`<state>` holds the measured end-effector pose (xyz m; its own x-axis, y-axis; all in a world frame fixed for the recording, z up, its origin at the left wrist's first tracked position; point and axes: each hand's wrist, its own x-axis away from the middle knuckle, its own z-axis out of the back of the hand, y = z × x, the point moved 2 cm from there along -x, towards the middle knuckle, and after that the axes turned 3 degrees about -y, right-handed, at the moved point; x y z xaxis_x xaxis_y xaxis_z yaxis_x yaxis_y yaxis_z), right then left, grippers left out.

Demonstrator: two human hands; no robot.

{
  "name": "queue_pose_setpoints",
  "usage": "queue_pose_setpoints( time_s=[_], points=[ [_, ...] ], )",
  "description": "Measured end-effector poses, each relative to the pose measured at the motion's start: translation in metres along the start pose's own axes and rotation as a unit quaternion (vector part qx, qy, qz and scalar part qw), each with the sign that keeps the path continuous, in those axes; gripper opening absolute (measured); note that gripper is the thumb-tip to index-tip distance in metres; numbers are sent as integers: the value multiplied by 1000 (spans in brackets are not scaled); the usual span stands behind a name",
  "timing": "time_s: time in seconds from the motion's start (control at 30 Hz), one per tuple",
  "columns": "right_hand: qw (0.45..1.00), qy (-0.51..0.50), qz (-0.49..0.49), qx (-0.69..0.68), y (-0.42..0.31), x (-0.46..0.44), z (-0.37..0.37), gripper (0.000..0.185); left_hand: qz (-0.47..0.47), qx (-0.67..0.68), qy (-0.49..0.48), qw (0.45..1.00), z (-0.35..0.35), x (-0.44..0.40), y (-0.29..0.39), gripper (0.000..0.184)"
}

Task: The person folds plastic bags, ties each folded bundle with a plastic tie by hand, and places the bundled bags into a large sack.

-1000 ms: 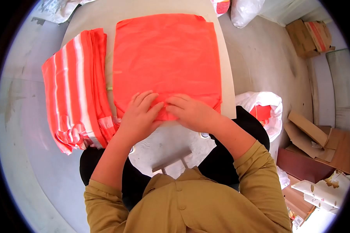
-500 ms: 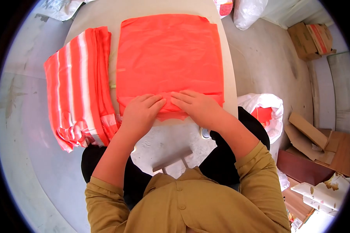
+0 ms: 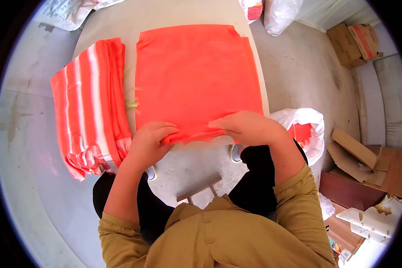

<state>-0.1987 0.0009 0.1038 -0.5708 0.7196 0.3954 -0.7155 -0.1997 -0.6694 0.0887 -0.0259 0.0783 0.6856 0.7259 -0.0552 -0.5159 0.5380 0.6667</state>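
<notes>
A flat red sheet of thin material (image 3: 196,76) lies on the pale table (image 3: 174,13), its near edge gathered and wavy at the table's front. My left hand (image 3: 152,139) is closed on the near left part of that edge, thumb and fingers together. Farther right, my right hand (image 3: 243,127) pinches the same edge, with its fingers pointing left. To the left of the sheet lies a folded stack of red and white striped material (image 3: 87,102), which neither hand touches.
On the right stands a white bag (image 3: 315,134) with red material inside. Cardboard boxes (image 3: 353,44) are at the back right, and an opened carton (image 3: 357,156) is nearer. White plastic bags (image 3: 281,15) sit beyond the table. My knees are below its front edge.
Both hands have moved apart and closed on the sheet's near edge, from lying flatter near its middle. The sheet's near edge now sits slightly lower in view.
</notes>
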Motion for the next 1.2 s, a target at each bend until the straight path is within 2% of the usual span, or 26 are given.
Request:
queue_pose_setpoints(
  time_s=[0.03, 0.13, 0.33, 0.43, 0.53, 0.63, 0.73, 0.83, 1.03, 1.13, 1.2],
  points=[
    [1000, 8, 27, 7, 4, 1, 0, 35, -9, 9, -4, 1000, -2, 0, 3, 32],
    [994, -73, -85, -16, 2, -3, 13, 26, 44, 67, -7, 997, -9, -1, 2, 21],
    [999, 15, -38, 17, 23, -23, 22, 19, 162, 114, -22, 980, -12, -10, -9, 15],
    [989, -36, -142, 6, 10, -24, 36, 24, 183, 115, -2, 976, -14, -14, -9, 15],
    [992, 32, -113, 50, 15, -26, 34, 24, 251, 152, -16, 956, -12, -19, -5, 17],
    [990, 70, -104, 64, 22, -32, 30, 23, 276, 159, -17, 948, -11, -20, -2, 19],
    [988, 124, -86, 20, 25, -35, 25, 22, 271, 124, -1, 955, -14, -18, -11, 19],
    [961, 262, -20, 92, 25, -36, 14, 21, 237, 98, 29, 966, -11, -21, -7, 20],
    [960, 168, 146, 172, 14, -20, -8, 40, 271, 121, 27, 954, -9, -24, -5, 18],
    [947, 205, 169, 178, 11, -16, -13, 46, 234, 56, 49, 970, -10, -25, -4, 18],
    [952, 195, 162, 171, 11, -14, -11, 50, 182, -17, 63, 981, -8, -27, -1, 19]
  ],
)
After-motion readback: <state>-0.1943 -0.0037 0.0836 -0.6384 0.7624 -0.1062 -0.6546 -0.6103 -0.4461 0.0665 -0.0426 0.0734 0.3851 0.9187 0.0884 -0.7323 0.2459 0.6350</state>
